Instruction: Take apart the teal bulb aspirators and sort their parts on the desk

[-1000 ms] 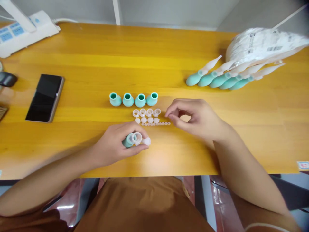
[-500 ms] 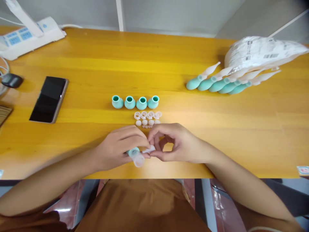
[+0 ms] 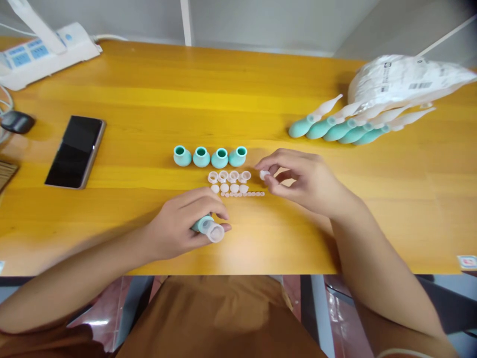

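Note:
My left hand is wrapped round a teal rubber bulb with a translucent collar in its neck, the open end facing me. Farther off and to the right, my right hand pinches a small white piece between thumb and fingers; its exact kind is unclear. Between the hands lie a row of translucent collars, a row of white round pieces and a line of tiny pale rings. Behind these stand several empty teal bulbs, mouths up.
At the back right lie several teal bulbs with pale pointed nozzles, beside a white plastic bag. A phone lies at left, with a power strip and a black mouse-like object beyond it.
My right hand has moved away from my left hand, forward and right, with a small white piece in its pinch. The left hand keeps the bulb, its collar tilted a little higher.

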{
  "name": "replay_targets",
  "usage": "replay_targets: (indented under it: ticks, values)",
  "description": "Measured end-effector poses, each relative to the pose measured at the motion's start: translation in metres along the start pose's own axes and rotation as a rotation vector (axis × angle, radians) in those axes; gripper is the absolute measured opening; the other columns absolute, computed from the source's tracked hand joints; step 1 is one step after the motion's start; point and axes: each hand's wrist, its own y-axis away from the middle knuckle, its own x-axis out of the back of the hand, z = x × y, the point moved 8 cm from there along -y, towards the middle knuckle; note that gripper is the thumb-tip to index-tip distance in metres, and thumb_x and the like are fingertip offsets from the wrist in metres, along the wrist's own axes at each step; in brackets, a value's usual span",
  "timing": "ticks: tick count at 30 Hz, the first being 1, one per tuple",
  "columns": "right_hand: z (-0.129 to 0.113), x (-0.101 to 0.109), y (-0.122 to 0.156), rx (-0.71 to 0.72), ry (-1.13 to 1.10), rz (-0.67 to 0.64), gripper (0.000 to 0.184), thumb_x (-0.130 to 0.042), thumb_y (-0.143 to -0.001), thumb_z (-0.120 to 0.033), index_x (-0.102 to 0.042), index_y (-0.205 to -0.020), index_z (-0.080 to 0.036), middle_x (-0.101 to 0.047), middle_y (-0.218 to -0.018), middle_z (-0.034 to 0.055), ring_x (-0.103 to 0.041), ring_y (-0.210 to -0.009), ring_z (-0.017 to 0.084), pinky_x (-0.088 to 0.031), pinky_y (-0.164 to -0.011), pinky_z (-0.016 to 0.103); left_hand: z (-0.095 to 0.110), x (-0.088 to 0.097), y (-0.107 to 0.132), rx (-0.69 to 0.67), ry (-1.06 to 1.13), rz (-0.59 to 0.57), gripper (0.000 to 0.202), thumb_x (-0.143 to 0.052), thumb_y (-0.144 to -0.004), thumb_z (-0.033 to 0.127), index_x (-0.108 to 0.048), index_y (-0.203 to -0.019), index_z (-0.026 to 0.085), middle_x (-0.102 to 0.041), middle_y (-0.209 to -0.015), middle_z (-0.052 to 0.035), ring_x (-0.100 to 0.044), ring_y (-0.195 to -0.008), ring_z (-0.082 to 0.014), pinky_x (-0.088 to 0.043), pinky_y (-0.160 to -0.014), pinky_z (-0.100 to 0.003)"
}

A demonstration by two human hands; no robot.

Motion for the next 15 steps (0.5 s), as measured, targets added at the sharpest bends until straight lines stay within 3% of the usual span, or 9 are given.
replay_targets:
  ticks: [5, 10, 15]
  values:
    - [0.0016, -0.0049, 0.0004, 0.013, 0.034, -0.058, 0.013, -0.066, -0.105, -0.031, -0.077, -0.108, -0.027, -0.081, -0.109, 0.0070, -0.077, -0.088, 0.023, -0.064, -0.073, 0.036, -0.0001, 0.0000, -0.0004, 0.022, 0.000, -0.010, 0.008, -0.078, -0.108, 0.023, -0.071, -0.108, 0.024, -0.078, -0.102, -0.0027, -0.075, -0.089, -0.0166, -0.062, -0.083, -0.030]
    - [0.0005, -0.0061, 0.0002, 0.058, 0.036, -0.094, 0.018, -0.065, -0.109, -0.031, -0.081, -0.118, -0.030, -0.085, -0.120, 0.0066, -0.082, -0.104, 0.028, -0.066, -0.094, 0.046, 0.0004, -0.0001, -0.0005, 0.004, -0.017, 0.005, 0.010, -0.080, -0.108, 0.023, -0.071, -0.102, 0.022, -0.078, -0.102, -0.0023, -0.076, -0.089, -0.0152, -0.062, -0.082, -0.027]
    - [-0.0064, -0.0096, -0.0016, 0.146, 0.027, -0.125, 0.016, -0.070, -0.109, -0.030, -0.085, -0.108, -0.029, -0.085, -0.120, 0.0099, -0.080, -0.113, 0.032, -0.064, -0.102, 0.051, -0.0001, -0.0008, -0.0008, -0.004, -0.027, 0.001, 0.010, -0.079, -0.108, 0.026, -0.071, -0.103, 0.022, -0.077, -0.101, -0.0024, -0.076, -0.087, -0.0152, -0.062, -0.081, -0.028]
